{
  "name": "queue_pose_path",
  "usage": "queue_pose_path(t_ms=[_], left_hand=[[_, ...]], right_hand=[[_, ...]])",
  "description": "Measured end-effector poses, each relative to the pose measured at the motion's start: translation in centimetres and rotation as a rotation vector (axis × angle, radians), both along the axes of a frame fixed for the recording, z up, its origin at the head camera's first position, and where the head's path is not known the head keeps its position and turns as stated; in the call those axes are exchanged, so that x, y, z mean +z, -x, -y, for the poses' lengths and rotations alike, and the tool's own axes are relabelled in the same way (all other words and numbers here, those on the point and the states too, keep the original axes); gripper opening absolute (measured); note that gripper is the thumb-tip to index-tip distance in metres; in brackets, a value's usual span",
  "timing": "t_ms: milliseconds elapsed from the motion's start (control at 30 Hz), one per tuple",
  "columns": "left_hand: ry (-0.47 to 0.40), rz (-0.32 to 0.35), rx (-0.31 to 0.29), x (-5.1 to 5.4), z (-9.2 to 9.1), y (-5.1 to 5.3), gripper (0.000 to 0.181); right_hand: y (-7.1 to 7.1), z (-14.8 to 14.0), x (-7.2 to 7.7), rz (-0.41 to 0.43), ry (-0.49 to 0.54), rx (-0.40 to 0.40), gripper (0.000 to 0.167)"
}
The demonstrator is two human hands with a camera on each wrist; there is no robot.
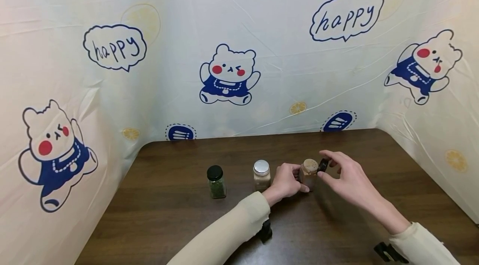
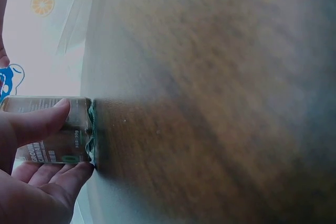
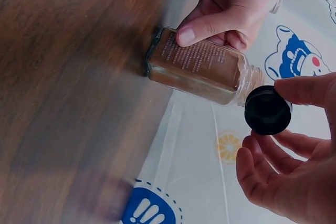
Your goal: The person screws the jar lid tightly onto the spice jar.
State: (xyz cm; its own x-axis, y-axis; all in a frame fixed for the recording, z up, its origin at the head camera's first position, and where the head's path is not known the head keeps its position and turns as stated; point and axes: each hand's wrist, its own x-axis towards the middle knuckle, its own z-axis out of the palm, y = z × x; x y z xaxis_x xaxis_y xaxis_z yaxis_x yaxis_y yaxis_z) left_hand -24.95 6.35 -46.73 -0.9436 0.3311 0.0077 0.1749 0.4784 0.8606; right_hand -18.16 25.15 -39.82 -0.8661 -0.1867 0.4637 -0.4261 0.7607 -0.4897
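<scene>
My left hand (image 1: 286,182) grips a square glass spice jar (image 1: 309,172) of brown powder, which stands upright on the table. In the left wrist view the thumb lies across the jar's printed label (image 2: 39,153), with the fingers on the opposite side. Just beside the jar's uncapped mouth, my right hand (image 1: 349,178) pinches a black screw cap (image 3: 268,110) between thumb and fingers. The right wrist view shows the cap off the threaded neck (image 3: 252,83), its hollow underside facing the camera; whether cap and neck touch I cannot tell.
Left of the left hand stands a jar with a silver lid (image 1: 261,173), partly behind that hand. Farther left is a jar of green herbs (image 1: 217,188) with a black lid. The brown wooden table (image 1: 168,223) meets a printed curtain (image 1: 284,69) at the back.
</scene>
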Motion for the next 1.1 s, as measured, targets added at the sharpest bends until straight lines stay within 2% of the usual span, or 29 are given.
queue_pose_path(t_ms=[167,400,900,1100], left_hand=[[-0.002,0.007,0.007,0.0,0.0,0.0,0.056],[-0.003,0.024,0.009,0.2,0.1,0.0,0.055],[0.003,0.017,0.009,0.0,-0.1,0.1,0.057],[0.011,0.003,0.013,0.0,0.0,0.1,0.060]], right_hand=[[0.3,0.3,-0.1,0.001,0.011,0.017,0.051],[0.8,0.6,0.0,0.057,0.054,0.051,0.052],[1.5,1.0,-0.2,0.020,0.044,0.073,0.052],[1.8,1.2,-0.2,0.049,0.055,0.084,0.048]])
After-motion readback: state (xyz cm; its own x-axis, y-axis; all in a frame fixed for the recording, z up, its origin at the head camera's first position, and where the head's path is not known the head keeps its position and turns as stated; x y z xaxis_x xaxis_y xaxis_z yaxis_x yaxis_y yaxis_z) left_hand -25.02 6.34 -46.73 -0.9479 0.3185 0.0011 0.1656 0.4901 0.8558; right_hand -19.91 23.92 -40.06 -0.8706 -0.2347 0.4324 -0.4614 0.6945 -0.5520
